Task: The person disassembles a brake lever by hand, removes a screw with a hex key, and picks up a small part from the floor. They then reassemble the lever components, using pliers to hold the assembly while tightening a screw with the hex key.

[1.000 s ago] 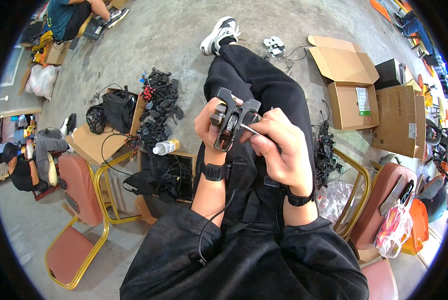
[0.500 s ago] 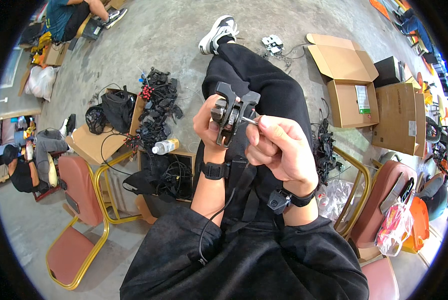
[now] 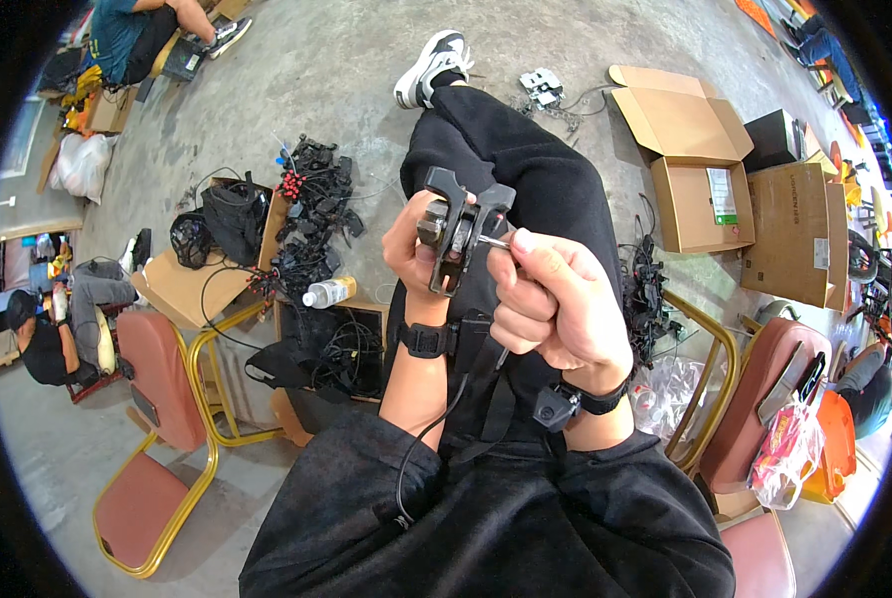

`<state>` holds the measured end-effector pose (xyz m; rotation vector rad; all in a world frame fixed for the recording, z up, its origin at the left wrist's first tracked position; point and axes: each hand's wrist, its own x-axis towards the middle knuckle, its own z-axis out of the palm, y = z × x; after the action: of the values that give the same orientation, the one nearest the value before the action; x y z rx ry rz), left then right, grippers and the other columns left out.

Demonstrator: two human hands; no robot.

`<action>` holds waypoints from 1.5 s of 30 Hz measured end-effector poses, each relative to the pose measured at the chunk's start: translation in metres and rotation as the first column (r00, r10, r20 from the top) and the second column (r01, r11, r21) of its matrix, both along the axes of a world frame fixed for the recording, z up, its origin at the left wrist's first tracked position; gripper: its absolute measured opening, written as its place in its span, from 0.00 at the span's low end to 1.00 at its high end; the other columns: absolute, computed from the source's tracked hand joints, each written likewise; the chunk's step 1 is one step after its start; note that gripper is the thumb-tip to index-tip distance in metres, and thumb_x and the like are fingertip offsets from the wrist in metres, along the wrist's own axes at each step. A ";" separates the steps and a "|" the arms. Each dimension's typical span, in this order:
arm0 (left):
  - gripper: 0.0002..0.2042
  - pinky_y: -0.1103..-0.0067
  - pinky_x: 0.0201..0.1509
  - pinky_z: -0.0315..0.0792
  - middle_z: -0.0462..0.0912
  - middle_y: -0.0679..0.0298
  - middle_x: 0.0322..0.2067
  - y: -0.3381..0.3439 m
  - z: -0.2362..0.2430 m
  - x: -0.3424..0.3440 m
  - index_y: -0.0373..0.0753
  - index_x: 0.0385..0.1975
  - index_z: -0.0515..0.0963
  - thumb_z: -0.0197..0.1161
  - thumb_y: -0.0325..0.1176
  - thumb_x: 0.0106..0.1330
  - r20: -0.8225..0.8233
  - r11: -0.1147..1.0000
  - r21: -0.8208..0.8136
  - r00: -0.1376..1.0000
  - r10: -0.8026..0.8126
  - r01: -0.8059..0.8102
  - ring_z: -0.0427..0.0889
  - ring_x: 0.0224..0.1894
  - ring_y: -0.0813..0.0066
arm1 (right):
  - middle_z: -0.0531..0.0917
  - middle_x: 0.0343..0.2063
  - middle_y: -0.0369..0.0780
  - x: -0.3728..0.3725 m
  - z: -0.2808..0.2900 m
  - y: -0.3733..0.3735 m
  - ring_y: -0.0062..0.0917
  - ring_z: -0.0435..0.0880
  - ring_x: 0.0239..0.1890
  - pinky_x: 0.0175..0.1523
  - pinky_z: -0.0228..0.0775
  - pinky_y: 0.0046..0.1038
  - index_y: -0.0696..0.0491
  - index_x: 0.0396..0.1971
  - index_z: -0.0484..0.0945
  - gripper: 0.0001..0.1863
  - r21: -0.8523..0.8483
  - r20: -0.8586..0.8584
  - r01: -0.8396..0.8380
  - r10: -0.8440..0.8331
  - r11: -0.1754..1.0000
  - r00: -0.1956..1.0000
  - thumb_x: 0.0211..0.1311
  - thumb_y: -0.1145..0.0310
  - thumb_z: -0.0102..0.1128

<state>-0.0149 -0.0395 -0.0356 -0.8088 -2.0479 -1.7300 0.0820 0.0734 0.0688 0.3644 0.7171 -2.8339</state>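
Note:
My left hand (image 3: 404, 249) is closed round a black two-pronged mechanical part (image 3: 487, 207), holding it upright above my lap. Some of its fingers are hidden behind the part. From the right, my right hand (image 3: 568, 304) pinches a thin metal hex key (image 3: 494, 242) between thumb and forefinger. The tip of the key reaches the part's right side; whether it sits in a screw cannot be made out. A thin dark end, seemingly of the same key, sticks out below the right fist. Both wrists wear black straps, the right one with a small camera (image 3: 556, 407).
Left of my legs lie a heap of black parts and cables (image 3: 318, 199), a bottle (image 3: 329, 292) and an open carton (image 3: 192, 284). Cardboard boxes (image 3: 700, 214) stand at the right. Chairs (image 3: 152, 384) flank me on both sides. Other people sit farther off.
My right hand has turned a little about the hex key, and a dark rod end now shows below the fist. The black part has tilted slightly in my left hand.

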 end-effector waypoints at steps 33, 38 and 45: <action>0.23 0.75 0.37 0.73 0.83 0.55 0.33 -0.018 -0.081 -0.020 0.31 0.38 0.77 0.45 0.48 0.65 0.097 0.963 0.253 0.988 -0.121 0.093 0.82 0.34 0.65 | 0.75 0.19 0.35 0.010 0.005 -0.004 0.16 0.66 0.17 0.24 0.55 0.18 0.59 0.27 0.79 0.05 0.840 -0.495 0.501 -0.085 0.206 0.865 0.55 0.78 0.54; 0.31 0.75 0.36 0.73 0.81 0.53 0.30 -0.011 -0.071 -0.023 0.27 0.35 0.76 0.42 0.57 0.67 0.008 0.932 0.305 0.978 -0.207 0.195 0.81 0.32 0.66 | 0.74 0.19 0.39 0.005 0.000 0.003 0.31 0.72 0.22 0.28 0.62 0.29 0.57 0.29 0.78 0.05 0.856 -0.515 0.516 0.100 0.014 0.852 0.50 0.76 0.63; 0.34 0.74 0.34 0.73 0.78 0.54 0.24 0.004 -0.032 -0.014 0.28 0.20 0.70 0.43 0.62 0.65 0.075 0.916 0.339 0.965 -0.252 0.213 0.81 0.30 0.65 | 0.74 0.19 0.39 0.001 -0.005 0.000 0.31 0.72 0.22 0.29 0.62 0.29 0.57 0.27 0.78 0.04 0.874 -0.485 0.485 0.087 0.030 0.870 0.51 0.75 0.62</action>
<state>-0.0284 -0.0352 -0.0672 -0.8875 -1.7131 -2.2238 0.0825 0.0735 0.0642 -0.0532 2.9855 -1.9339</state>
